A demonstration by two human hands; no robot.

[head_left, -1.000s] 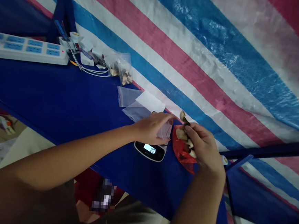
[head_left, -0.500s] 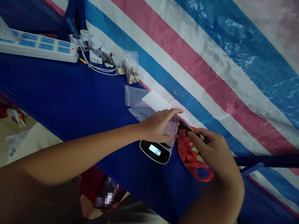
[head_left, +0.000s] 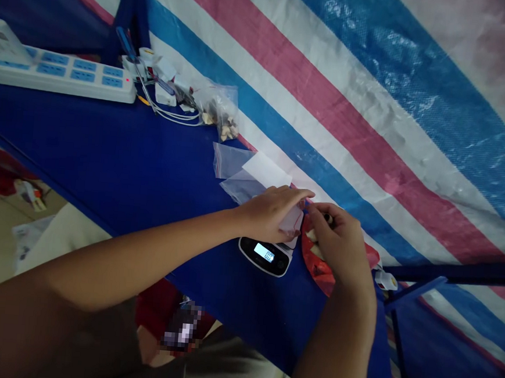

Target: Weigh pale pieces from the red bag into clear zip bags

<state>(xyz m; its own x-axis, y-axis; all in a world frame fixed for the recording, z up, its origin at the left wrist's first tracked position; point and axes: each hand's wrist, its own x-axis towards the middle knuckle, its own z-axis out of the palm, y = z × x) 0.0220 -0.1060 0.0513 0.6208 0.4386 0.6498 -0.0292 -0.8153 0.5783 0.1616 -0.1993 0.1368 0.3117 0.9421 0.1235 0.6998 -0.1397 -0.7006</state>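
Note:
My left hand grips a small clear zip bag held open over a black digital scale with a lit display. My right hand is closed on pale dried pieces and presses up against the bag's mouth. Under my right hand lies a red plastic bag on the blue table.
Empty clear zip bags and a white slip lie behind the scale. Farther left are a filled bag of pale pieces, white cables and small parts, and a white power strip. A striped tarp hangs behind.
My right hand came down from above the red bag with the dried pieces and moved left to the mouth of the clear bag. My left hand kept its hold on the bag.

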